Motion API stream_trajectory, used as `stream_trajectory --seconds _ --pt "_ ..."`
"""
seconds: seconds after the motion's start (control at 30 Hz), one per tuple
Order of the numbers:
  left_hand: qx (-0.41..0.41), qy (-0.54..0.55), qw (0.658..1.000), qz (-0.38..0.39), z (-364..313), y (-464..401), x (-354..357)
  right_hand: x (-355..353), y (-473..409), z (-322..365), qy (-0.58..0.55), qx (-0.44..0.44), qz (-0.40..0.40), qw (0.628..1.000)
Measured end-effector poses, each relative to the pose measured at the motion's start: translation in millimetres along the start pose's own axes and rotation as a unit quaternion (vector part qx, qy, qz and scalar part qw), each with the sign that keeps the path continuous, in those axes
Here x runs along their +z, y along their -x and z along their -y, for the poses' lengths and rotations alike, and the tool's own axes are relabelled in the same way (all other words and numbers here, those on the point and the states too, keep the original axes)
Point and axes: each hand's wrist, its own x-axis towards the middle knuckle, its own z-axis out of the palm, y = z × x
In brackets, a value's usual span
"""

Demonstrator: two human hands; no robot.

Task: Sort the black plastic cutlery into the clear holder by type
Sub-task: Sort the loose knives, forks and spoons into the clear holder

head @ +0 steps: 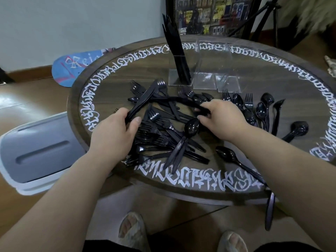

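The knives [175, 57] already stand in the left compartment of the clear holder [205, 77], while forks and spoons [163, 128] remain heaped on the surface [227, 142]; left hand [111, 135] fingers grip several knives, right hand [220, 115] fingers pinch another piece.

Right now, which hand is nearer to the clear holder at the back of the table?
The right hand. It grips cutlery just in front of the clear holder, slightly to its right. The left hand grips knives farther forward and off to the holder's left.
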Motion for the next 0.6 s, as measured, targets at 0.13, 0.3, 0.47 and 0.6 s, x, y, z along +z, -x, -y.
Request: stream_trajectory --seconds 0.13,0.3,0.47,0.6 --pt "0.005 -0.001 1.0 0.013 -4 0 2 4 -9 10 -0.016 -0.008 0.004 1.0" --pt "0.014 0.0 1.0 0.014 -7 1 3 -1 -20 12 0.016 0.004 0.051 0.999" --pt "0.013 -0.005 1.0 0.017 -7 1 3 -12 -22 11 0.024 0.058 0.119 0.991" --pt "0.009 -0.009 1.0 0.023 -7 1 4 -15 -18 13 0.012 0.091 0.159 0.983"
